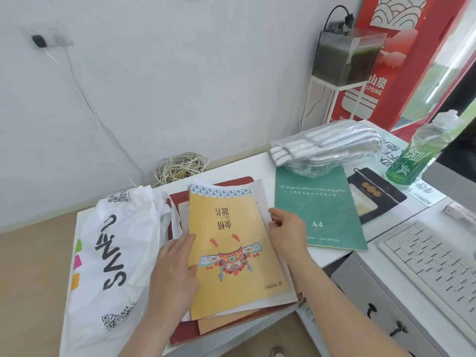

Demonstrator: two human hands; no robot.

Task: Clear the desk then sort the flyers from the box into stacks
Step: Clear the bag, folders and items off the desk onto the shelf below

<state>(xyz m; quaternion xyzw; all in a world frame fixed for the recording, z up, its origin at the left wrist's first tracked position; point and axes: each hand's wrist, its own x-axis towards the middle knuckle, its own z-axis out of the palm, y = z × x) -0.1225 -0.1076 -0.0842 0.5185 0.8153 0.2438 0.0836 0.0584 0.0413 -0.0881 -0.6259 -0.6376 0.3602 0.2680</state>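
A yellow flyer (231, 243) with a red kite-like figure tops a loose pile of papers on a dark red folder (231, 331) in the middle of the white desk (231, 166). My left hand (175, 274) lies flat on the pile's left edge, fingers straight, thumb on the yellow sheet. At the pile's right edge, my right hand (286, 225) has its fingers curled on the white sheets beneath. A green A4 pad (316, 210) lies just right of the pile. No box is in view.
A white plastic bag (110, 253) lies left of the pile. Behind the pad sit wrapped white items (324, 148), a black pouch (373, 194) and a green bottle (414, 153). A keyboard (432, 264) is at right. Coiled cable (177, 166) lies on the floor.
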